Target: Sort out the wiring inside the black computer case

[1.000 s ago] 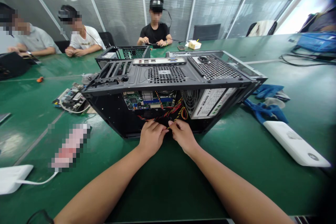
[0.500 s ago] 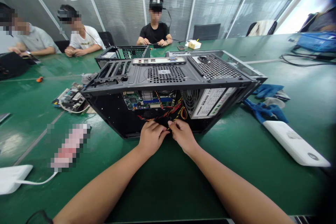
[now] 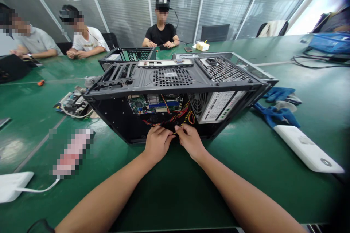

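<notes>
- A long white device (image 3: 308, 149) lies on the green tabletop (image 3: 246, 160) at the right, just beside a crumpled blue cloth (image 3: 283, 116).
- At the left there is a circuit board (image 3: 73, 103), and farther a small orange object (image 3: 41, 83).
- A person in black shirt (image 3: 161, 34) sits at the far side.

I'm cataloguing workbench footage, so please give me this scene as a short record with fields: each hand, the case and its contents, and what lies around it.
Left hand: left hand pinching a thin yellow-and-black cable
Right hand: right hand pinching the same cable, close beside the left
Case: dark metal computer case, open side facing the person
Inside: green circuit board; boxy power supply with white label
Beside case: blue cloth; white rounded plastic device
Surface: glossy green table
</notes>
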`<state>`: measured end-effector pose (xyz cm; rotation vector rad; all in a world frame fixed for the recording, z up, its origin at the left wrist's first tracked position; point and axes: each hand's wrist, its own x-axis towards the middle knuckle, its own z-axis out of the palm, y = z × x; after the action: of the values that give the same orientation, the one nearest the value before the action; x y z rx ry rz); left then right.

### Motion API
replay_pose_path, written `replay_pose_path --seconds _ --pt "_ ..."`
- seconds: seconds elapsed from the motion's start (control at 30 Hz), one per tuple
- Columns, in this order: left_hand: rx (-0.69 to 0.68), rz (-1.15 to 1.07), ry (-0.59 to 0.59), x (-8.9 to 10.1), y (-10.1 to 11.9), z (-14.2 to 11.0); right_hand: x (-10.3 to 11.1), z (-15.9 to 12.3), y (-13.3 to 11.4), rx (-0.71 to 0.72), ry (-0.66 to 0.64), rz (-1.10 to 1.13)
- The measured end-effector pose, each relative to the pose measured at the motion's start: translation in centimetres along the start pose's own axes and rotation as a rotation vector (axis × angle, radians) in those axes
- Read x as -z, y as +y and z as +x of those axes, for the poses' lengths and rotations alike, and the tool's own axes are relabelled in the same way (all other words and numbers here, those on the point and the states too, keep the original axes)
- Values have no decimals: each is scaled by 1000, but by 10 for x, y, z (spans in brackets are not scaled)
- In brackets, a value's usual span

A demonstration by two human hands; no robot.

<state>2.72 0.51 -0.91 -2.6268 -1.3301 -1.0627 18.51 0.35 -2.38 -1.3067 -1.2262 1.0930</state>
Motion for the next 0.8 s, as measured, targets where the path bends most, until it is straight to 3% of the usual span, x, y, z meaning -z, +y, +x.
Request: replay_pose_path --seconds 0.3,0.8 --pt "22 6 -38 3 4 2 0 0 0 -8 15 25" --pt "36 -10 -4 0 1 0 0 0 3 1 -3 10"
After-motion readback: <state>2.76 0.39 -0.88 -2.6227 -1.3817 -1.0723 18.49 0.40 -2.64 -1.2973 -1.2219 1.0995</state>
